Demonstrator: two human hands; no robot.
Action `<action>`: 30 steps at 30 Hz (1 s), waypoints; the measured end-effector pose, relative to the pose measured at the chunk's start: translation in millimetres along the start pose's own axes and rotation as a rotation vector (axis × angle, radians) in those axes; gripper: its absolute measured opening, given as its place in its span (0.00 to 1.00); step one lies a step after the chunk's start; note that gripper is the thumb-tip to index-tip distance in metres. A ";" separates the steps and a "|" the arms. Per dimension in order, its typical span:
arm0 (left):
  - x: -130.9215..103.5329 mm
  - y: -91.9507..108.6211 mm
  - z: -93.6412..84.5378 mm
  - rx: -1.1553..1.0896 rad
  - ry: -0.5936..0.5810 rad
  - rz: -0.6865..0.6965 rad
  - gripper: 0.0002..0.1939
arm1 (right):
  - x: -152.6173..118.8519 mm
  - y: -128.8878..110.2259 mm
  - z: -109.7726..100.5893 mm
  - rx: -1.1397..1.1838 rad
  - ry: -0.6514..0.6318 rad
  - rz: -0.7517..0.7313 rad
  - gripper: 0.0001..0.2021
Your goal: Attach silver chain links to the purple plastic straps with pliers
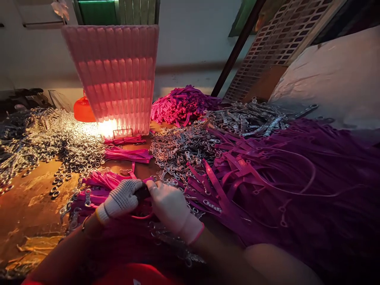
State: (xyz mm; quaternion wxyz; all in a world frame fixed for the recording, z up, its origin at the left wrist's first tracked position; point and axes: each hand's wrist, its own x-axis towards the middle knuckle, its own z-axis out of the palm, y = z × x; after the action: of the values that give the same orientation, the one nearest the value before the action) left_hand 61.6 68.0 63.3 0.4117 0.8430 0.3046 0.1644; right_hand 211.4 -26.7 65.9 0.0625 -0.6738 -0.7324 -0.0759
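Observation:
My left hand point(121, 198), in a white dotted knit glove, is closed around a small dark object point(143, 193) whose kind I cannot make out. Close against it, my right hand point(170, 206) wears a plain pale glove with a pink cuff edge. Its fingers are pinched together at the dark object's right side, and what they hold is hidden. Magenta straps point(103, 181) lie just beyond and under my left hand, some with metal ring-ended pieces point(88, 197) on them. A thin pink loop hangs below the hands.
Heaps of silvery ring-ended metal links point(80, 148) cover the left and middle of the brown table point(38, 206). Large magenta strap piles point(267, 182) fill the right, with another bundle point(184, 105) behind. A ribbed translucent panel point(115, 75) stands before a lit red lamp point(84, 109).

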 end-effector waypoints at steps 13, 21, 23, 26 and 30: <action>5.2 -19.1 4.5 -0.015 -0.005 0.023 0.09 | 11.4 -3.2 12.5 0.292 0.057 0.170 0.14; -0.6 -25.8 8.6 -0.089 0.150 -0.062 0.15 | 16.2 4.9 -2.3 0.400 -0.147 0.163 0.18; -2.5 -26.2 13.1 -0.080 0.134 -0.047 0.14 | 18.2 8.0 0.0 0.344 -0.203 0.192 0.12; -4.3 -28.8 17.2 -0.022 0.123 -0.037 0.14 | 18.2 8.9 6.8 0.260 -0.226 0.152 0.08; -5.5 -34.0 19.5 0.054 0.068 0.013 0.12 | 13.3 5.5 14.7 0.187 -0.228 0.039 0.13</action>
State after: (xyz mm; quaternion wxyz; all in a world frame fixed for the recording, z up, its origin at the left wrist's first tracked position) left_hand 54.9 69.0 24.3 0.3768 0.8497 0.3176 0.1874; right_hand 215.9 -10.4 54.2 0.0430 -0.6835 -0.7252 0.0711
